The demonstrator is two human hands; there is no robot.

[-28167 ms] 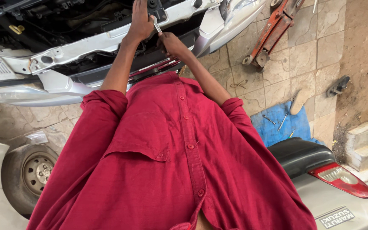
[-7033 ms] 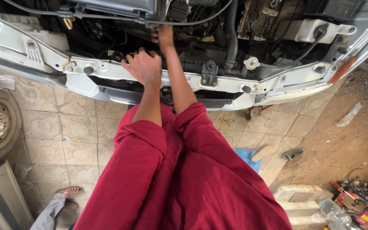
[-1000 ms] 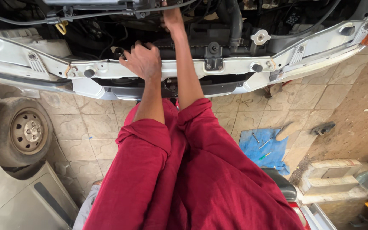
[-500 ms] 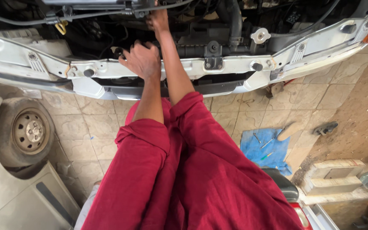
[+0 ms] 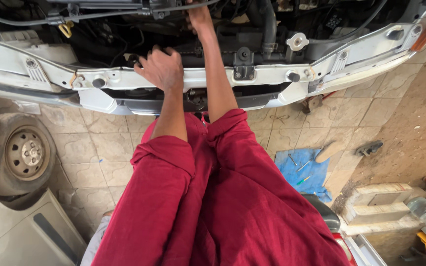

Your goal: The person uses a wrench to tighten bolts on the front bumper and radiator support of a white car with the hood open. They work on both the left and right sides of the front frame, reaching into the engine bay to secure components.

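reached deeper since half a second ago: right hand [image 5: 199, 16] now further up into the engine bay [image 5: 213, 34], fingertips cut off by the upper edge of the view, so open or closed cannot be told. left hand [image 5: 161, 69] about where it was, draped loosely over the white front crossmember [image 5: 272, 79], fingers curled over its top edge beside a black round fitting [image 5: 98, 82], bearing down rather than clamping anything. view tipped slightly; floor and wheel [image 5: 23, 152] shifted little.

crossmember judged stiff pressed steel, fixed, thin-edged and likely greasy: good for bracing on the flat top, not on the sharp lip. hoses and cables [image 5: 124, 12] behind judged soft and easily snagged; plastic radiator cap [image 5: 297, 41] brittle, better left alone.

blue cloth [image 5: 304, 170] with small tools on the tiled floor, well apart.
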